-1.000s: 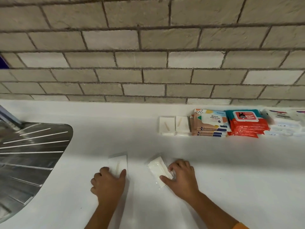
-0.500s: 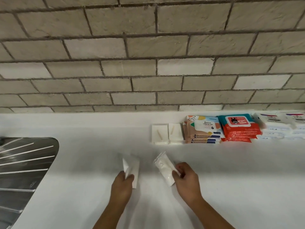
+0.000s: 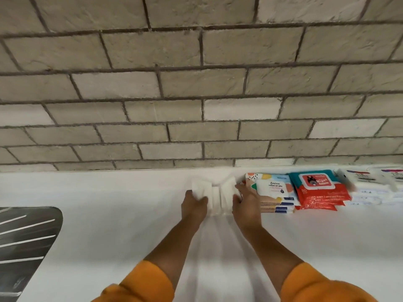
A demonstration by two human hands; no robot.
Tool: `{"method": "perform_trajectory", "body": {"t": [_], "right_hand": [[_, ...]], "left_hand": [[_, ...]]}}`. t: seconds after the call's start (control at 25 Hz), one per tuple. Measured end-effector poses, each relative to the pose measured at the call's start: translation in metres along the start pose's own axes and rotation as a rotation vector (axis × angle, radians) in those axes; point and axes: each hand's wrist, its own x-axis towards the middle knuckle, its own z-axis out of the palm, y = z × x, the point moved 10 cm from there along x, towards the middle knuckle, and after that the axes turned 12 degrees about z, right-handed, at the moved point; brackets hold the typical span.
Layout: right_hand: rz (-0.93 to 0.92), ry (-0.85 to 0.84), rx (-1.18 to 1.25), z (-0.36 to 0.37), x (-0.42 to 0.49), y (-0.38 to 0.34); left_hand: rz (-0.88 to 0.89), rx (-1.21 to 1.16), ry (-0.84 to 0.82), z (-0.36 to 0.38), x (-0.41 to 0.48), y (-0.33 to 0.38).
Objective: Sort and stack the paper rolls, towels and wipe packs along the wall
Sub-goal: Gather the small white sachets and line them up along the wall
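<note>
My left hand (image 3: 193, 204) grips a small white packet (image 3: 200, 189) and my right hand (image 3: 245, 202) grips another small white packet (image 3: 227, 192). Both are held over the small white packets (image 3: 214, 203) that lie at the wall. Right of them lies a stack of beige patterned wipe packs (image 3: 270, 190), then a stack of red and teal wipe packs (image 3: 318, 189), then white wipe packs (image 3: 375, 184) at the far right. Whether the held packets touch the ones beneath is unclear.
A grey brick wall (image 3: 196, 94) rises behind the white counter (image 3: 109, 203). A steel sink drainer (image 3: 24, 243) sits at the left edge. Orange sleeves cover both forearms near the bottom.
Both hands lifted their white packets off the counter's front and carried them forward to the packets at the wall. The camera moved closer and to the right.
</note>
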Motion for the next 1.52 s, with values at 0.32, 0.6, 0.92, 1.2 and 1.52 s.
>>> {"method": "perform_trajectory", "body": {"t": [0.32, 0.6, 0.92, 1.2, 1.52], "right_hand": [[-0.137, -0.124, -0.696, 0.033, 0.003, -0.01], [-0.387, -0.058, -1.001, 0.047, -0.006, -0.012], [-0.289, -0.258, -0.954, 0.054, -0.005, -0.006], [-0.348, -0.311, -1.034, 0.061, 0.001, -0.004], [-0.296, -0.344, -0.877, 0.065, -0.008, -0.018]], "left_hand": [[-0.008, 0.549, -0.047, 0.016, 0.01, 0.002], [-0.271, 0.406, -0.055, 0.032, 0.015, -0.005], [-0.283, 0.33, -0.122, 0.044, 0.021, -0.005], [-0.274, 0.086, -0.083, 0.036, 0.011, -0.011], [-0.254, -0.051, -0.067, 0.012, 0.03, -0.032]]}}
